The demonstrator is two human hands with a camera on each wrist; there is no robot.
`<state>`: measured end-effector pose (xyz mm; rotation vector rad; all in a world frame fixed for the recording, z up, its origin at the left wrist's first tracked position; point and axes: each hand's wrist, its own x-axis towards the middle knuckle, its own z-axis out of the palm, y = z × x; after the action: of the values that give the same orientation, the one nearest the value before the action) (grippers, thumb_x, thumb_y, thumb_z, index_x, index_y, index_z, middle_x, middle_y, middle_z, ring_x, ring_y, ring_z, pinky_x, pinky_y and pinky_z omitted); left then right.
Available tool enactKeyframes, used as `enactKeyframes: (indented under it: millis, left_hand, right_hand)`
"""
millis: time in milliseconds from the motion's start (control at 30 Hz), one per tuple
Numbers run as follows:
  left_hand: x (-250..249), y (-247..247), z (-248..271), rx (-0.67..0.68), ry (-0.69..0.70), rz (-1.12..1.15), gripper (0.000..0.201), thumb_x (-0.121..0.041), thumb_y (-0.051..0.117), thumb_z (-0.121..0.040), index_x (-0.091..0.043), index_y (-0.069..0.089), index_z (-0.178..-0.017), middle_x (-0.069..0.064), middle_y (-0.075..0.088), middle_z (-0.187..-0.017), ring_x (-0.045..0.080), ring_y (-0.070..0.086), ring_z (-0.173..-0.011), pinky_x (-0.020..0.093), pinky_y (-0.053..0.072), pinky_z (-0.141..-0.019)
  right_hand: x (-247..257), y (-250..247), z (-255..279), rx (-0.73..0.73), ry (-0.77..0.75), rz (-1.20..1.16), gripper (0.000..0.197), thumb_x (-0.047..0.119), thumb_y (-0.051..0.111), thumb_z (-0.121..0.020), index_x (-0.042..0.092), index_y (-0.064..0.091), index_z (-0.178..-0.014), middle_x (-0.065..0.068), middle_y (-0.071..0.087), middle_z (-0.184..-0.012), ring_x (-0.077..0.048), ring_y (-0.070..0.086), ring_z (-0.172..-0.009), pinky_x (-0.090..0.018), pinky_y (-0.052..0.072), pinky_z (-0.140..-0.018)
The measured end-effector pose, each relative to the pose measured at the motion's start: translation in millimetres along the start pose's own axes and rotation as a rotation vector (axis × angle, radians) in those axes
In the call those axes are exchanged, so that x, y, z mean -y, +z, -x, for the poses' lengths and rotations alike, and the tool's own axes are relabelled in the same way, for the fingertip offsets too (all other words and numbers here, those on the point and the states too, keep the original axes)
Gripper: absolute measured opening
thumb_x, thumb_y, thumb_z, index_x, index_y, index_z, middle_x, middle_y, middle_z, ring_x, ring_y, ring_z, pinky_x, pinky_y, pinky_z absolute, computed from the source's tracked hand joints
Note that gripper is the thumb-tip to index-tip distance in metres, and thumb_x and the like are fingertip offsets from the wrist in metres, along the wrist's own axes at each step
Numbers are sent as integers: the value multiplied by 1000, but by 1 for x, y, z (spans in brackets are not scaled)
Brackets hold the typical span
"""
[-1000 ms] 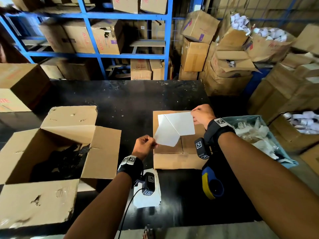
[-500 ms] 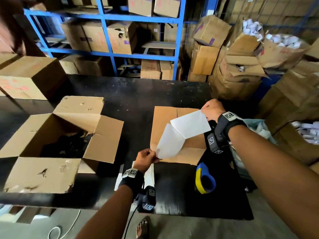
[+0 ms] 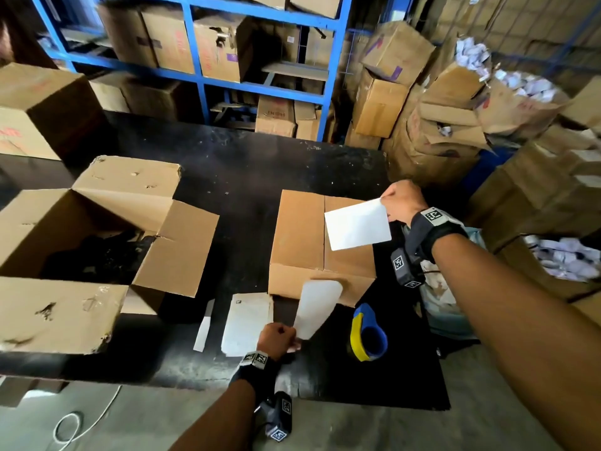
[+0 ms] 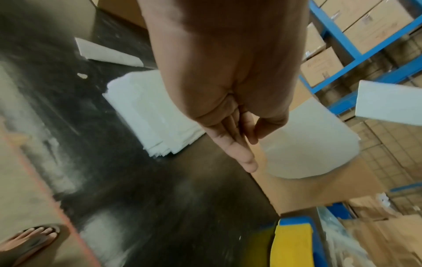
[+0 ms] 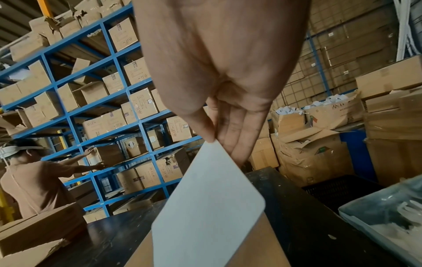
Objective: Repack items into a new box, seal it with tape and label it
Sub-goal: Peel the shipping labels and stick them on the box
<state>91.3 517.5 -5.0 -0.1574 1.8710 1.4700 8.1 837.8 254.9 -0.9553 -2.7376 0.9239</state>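
Observation:
A closed brown box (image 3: pixel 299 236) sits on the black table (image 3: pixel 234 164). My right hand (image 3: pixel 401 200) pinches the corner of a white label sheet (image 3: pixel 357 227) and holds it over the box's right half; the right wrist view shows thumb and fingers on that label sheet (image 5: pixel 205 207). My left hand (image 3: pixel 279 340) pinches a second white sheet (image 3: pixel 317 307) with rounded corners, low at the box's front face. In the left wrist view this second sheet (image 4: pixel 308 144) hangs in front of the box (image 4: pixel 319 189). The two sheets are apart.
An open box (image 3: pixel 81 229) with dark contents stands at the left. A stack of white sheets (image 3: pixel 248 320) and a paper strip (image 3: pixel 203 327) lie near the front edge, a blue-yellow tape dispenser (image 3: pixel 369 333) at the right. Another person (image 5: pixel 34 173) works at the blue shelves.
The two white sheets, joined a second ago, have come fully apart. My left hand has pulled its sheet down toward me; my right hand has moved its sheet to the right.

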Motion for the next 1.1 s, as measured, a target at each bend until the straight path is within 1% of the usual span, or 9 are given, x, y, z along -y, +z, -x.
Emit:
enactKeyframes:
  millis: [167,300,433,600,700,800,900,1000,1100]
  left_hand:
    - [18,6,-1,-9,-10,-414,36,-12,62,-88,-15,67,-53,-7,64,-47,-1,63,-47,19,53,-49]
    - [19,3,-8,26,-3,-671,25,-23,62,-86,-3,76,-81,9,73,-79,25,72,-87,36,58,-78]
    - [6,7,-2,92,19,-878,31,-24,60,-93,-3,71,-112,13,71,-112,29,67,-106,32,54,-91]
    - [-3,9,-11,-24,55,-1199,28,-9,49,-97,-2,62,-121,15,64,-126,29,61,-120,31,49,-94]
    - [-7,10,-15,-66,82,-1195,32,-16,56,-94,-5,60,-123,15,61,-128,29,61,-118,32,50,-93]
    - [-11,10,-16,-48,132,-1208,48,-42,65,-91,-8,58,-125,12,59,-128,27,61,-118,32,49,-94]
    - [-19,13,-13,-102,165,-1216,54,-59,49,-94,-13,64,-116,9,65,-116,28,65,-108,37,52,-86]
    - [-48,11,-5,-137,250,-998,45,-49,44,-99,-12,68,-106,13,68,-106,31,65,-98,36,50,-82]
    - [-111,0,-3,-23,330,-487,28,-30,55,-99,-9,70,-87,11,72,-83,19,66,-66,35,57,-68]
  right_hand:
    - [24,-3,15,-24,12,-135,16,-4,59,-86,1,68,-74,-22,71,-89,-41,73,-81,-55,63,-71]
    - [37,9,20,7,7,-218,19,-5,56,-91,0,66,-76,-19,69,-85,-39,73,-80,-52,63,-71]
    - [40,23,19,-17,8,-221,18,2,63,-90,12,65,-75,-20,73,-93,-36,74,-79,-50,64,-65]
    - [39,33,20,-10,0,-228,13,3,65,-90,13,67,-80,-17,73,-97,-34,74,-84,-49,64,-65]
    - [37,36,21,-16,-1,-224,6,5,66,-92,10,68,-90,-16,73,-103,-34,74,-89,-48,64,-67]
    - [35,36,22,-19,10,-232,5,5,65,-92,8,68,-94,-16,72,-106,-33,73,-91,-46,64,-67]
    - [32,35,24,-37,4,-232,6,6,66,-92,11,68,-91,-15,72,-105,-33,73,-91,-45,65,-67]
    - [26,37,25,-64,-23,-208,11,7,67,-91,16,67,-85,-11,72,-100,-31,73,-89,-45,65,-66]
    - [22,40,26,-124,-86,-170,17,10,68,-87,22,69,-75,-6,74,-89,-28,72,-84,-46,64,-71]
